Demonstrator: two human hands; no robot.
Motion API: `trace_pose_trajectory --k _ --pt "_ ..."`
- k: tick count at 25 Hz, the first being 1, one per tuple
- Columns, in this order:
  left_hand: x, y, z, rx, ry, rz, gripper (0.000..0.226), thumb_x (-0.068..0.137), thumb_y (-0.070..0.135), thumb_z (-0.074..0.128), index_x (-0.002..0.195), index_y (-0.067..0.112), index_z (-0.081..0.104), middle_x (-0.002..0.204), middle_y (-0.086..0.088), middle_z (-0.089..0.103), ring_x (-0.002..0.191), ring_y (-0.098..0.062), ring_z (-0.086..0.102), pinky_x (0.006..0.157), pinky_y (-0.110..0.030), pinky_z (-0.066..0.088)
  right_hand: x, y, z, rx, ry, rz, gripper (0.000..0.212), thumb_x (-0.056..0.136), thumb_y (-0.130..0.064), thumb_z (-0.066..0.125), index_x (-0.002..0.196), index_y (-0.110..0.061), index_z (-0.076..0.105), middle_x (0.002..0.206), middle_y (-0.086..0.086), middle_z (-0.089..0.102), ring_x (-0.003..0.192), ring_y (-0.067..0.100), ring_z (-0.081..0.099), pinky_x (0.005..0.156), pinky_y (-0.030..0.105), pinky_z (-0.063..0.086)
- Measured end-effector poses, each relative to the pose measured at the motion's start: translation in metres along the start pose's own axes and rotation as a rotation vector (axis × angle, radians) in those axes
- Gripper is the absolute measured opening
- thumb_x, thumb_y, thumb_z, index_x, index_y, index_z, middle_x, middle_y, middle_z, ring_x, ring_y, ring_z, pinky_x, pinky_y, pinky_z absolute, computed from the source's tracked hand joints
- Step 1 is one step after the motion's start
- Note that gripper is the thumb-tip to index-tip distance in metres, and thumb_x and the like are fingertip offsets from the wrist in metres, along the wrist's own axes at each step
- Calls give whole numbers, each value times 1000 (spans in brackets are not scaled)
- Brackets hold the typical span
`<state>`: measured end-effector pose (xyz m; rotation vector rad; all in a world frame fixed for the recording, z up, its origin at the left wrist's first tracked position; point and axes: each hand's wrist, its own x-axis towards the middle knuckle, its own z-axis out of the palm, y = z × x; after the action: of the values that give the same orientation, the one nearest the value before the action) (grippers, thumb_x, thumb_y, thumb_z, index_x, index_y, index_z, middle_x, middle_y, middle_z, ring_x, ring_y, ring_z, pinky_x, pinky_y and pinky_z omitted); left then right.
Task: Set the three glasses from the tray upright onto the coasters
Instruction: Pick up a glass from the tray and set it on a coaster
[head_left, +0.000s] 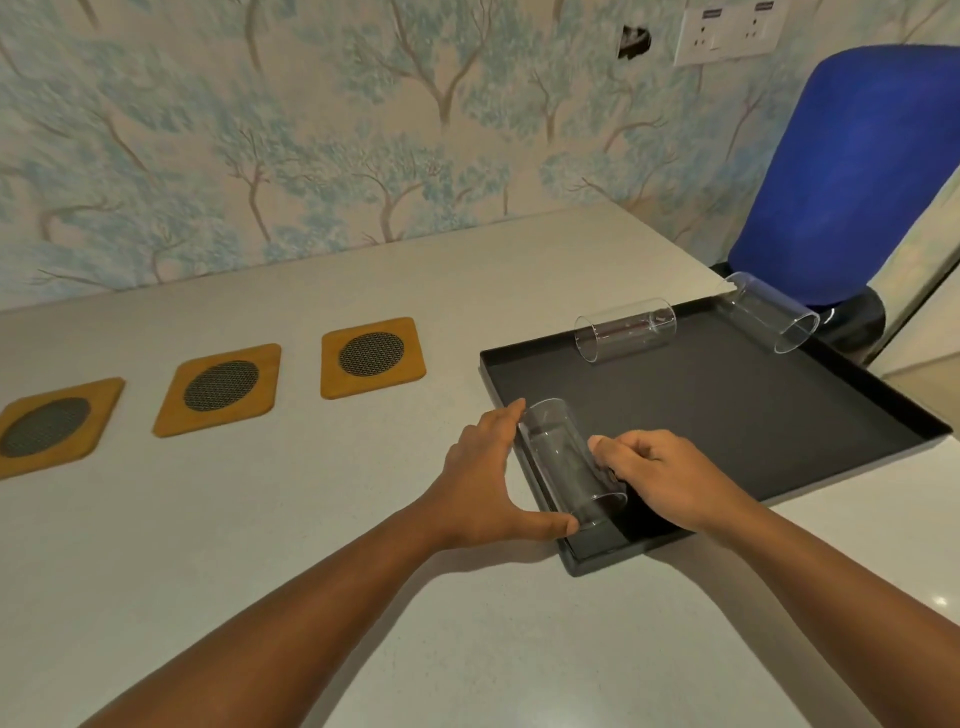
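A black tray (727, 405) lies on the table at the right. Three clear glasses lie on their sides in it. The near glass (563, 460) rests along the tray's left edge. My left hand (488, 478) cups it from the left, thumb at its near end. My right hand (660, 478) touches it from the right with curled fingers. A second glass (626, 328) lies at the tray's far edge, and a third glass (771, 312) at the far right corner. Three wooden coasters with dark mesh centres stand in a row: left coaster (49, 426), middle coaster (221, 389), right coaster (371, 357).
The grey table (291, 519) runs back to a wall papered with trees. A blue chair (852, 171) stands behind the tray's far right corner. The table's right edge lies just beyond the tray.
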<state>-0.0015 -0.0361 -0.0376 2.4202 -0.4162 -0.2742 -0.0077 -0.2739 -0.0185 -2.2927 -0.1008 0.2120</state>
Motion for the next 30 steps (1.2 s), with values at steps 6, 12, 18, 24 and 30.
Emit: trace_pose_trajectory --k 6,12,18,24,30 --pt "2 -1 1 101 56 37 131 52 86 73 155 42 3 163 13 17 144 -17 22 115 -45 28 4 -9 3 33 -55 5 56 88 -72 52 58 -25 50 52 -10 50 51 6 47 60 35 41" --pt "-1 5 10 -42 144 185 128 52 69 86 153 45 11 153 21 20 138 -8 26 110 -35 35 1 -17 2 217 -208 55 63 70 -78 66 87 -17 70 71 -7 71 62 11 65 69 34 53" --pt "-8 15 2 30 219 309 130 56 68 85 153 53 -2 151 31 2 130 21 1 102 -21 18 -1 -25 -4 348 -237 37 57 67 -59 84 92 -9 71 89 7 78 84 27 73 80 40 56" --pt "-26 -21 -30 61 337 201 108 73 76 70 158 42 13 160 23 11 142 -17 32 108 -41 38 8 -40 -7 401 -164 19 54 56 -58 87 84 -14 70 86 10 76 77 21 68 75 39 53" --pt "-44 -102 -67 258 472 -15 49 96 40 62 138 15 58 141 -3 53 124 -25 52 102 -43 46 44 -68 17 422 -57 -51 62 57 -54 87 97 -10 71 93 18 73 75 29 69 67 31 55"
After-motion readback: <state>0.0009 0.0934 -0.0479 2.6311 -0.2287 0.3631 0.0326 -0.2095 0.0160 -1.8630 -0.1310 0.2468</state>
